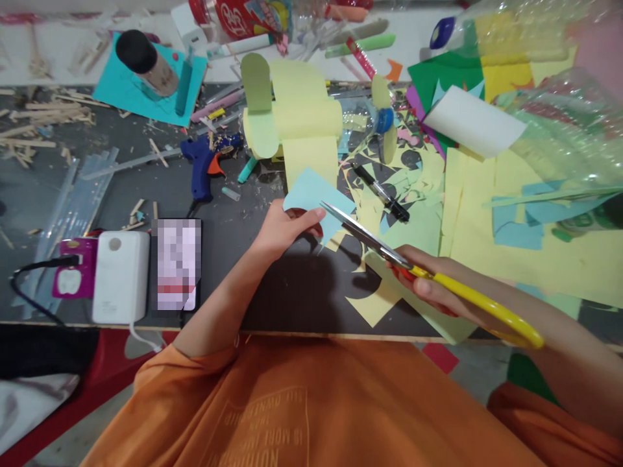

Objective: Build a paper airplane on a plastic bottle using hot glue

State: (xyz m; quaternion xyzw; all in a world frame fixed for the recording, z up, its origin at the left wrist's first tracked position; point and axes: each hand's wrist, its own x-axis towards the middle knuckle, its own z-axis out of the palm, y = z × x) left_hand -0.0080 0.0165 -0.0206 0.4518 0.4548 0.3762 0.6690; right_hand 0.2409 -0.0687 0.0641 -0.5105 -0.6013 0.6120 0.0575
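Note:
Between the thumb and fingers of my left hand point(287, 228) is a piece of light blue paper point(311, 187), held above the table's front part. My right hand point(423, 279) grips a pair of scissors point(377, 245) with yellow and red handles. Their blades point left, with the tips at the blue paper near my left thumb. Just behind the paper lies a plastic bottle model point(306, 120) wrapped in pale yellow paper, with paper wings, a tail piece and a blue cap point(385, 120). Yellow paper scraps point(374, 301) lie below the scissors.
A blue glue gun point(199, 162) lies left of the model, near clear glue sticks point(73, 194). A phone point(176, 266) and white power bank point(121, 277) sit front left. A black marker point(382, 194), paper sheets point(487, 240) and plastic bottles point(574, 123) lie right.

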